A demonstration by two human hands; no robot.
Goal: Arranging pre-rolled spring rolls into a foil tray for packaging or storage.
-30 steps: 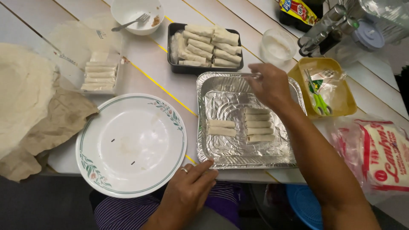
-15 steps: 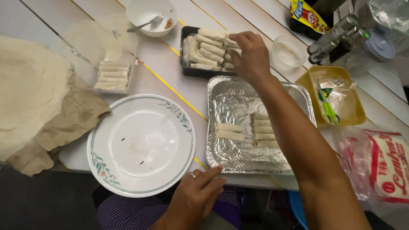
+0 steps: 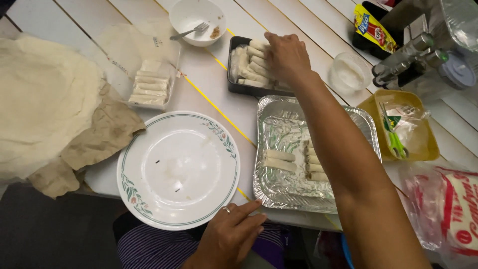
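Fingers (image 3: 271,42) of your right hand (image 3: 286,55) curl over rolls (image 3: 249,62) in black tray (image 3: 234,87); grip hidden, can't tell. Left hand (image 3: 231,231) flat, empty, beside plate (image 3: 179,169) at worktop (image 3: 279,20) edge. Risk: forearm crosses foil pan (image 3: 269,107), could drag it; soft rolls may tear.

Plate (image 3: 179,169) left of foil pan (image 3: 279,129), apparently apart.
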